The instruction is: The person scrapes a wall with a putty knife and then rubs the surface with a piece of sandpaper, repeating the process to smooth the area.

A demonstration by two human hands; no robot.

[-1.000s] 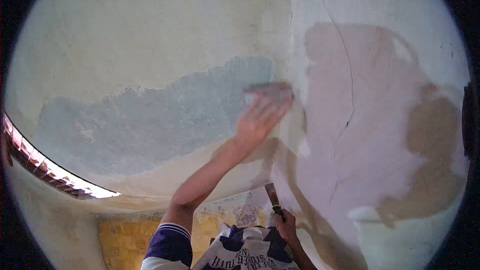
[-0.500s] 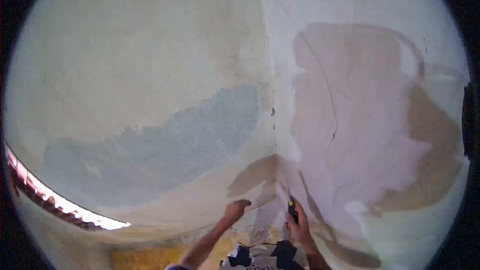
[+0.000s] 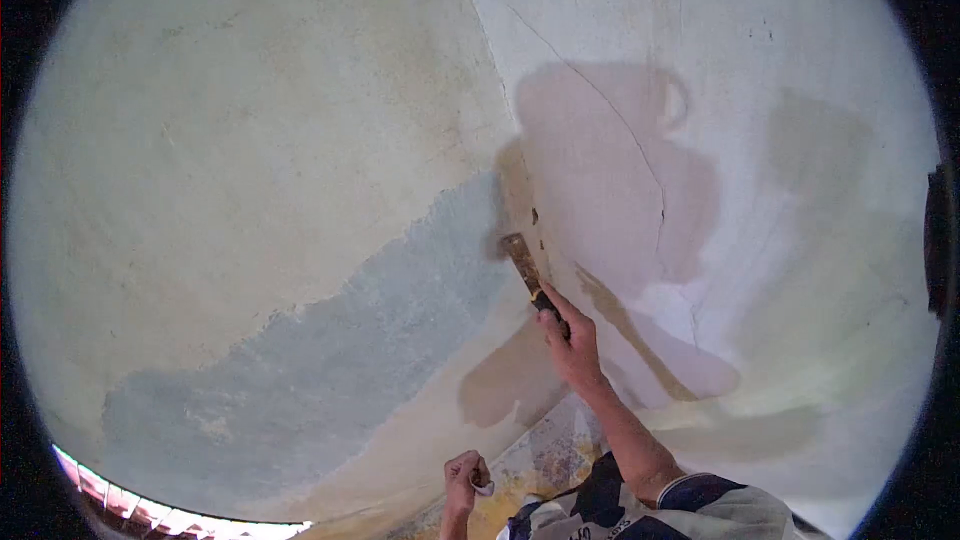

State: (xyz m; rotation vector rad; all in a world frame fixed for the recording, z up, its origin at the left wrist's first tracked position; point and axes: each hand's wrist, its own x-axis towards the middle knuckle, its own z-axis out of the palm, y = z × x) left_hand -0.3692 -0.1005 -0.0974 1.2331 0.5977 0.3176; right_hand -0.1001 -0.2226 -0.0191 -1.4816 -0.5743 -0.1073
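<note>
My right hand (image 3: pixel 574 340) is closed around the black and yellow handle of a scraper (image 3: pixel 522 262). The scraper's worn, stained blade points up and left, with its tip at the blue-grey patch (image 3: pixel 380 300) beside the wall corner. Lower down, my left hand (image 3: pixel 466 480) is closed with its fingers curled. Something pale shows at its side, too small to name. Small dark chips mark the corner (image 3: pixel 535 215) just above the blade.
On the right wall (image 3: pixel 800 30) a thin crack runs downward, and shadows of my head and arms fall there. A bright, slatted gap (image 3: pixel 150 510) lies at the lower left. Yellow-stained flooring (image 3: pixel 500 505) shows near my patterned shirt.
My right hand has risen with the scraper, from low by the corner up to the blue-grey patch's edge. My left hand sits lower in view. The view has shifted and tilted.
</note>
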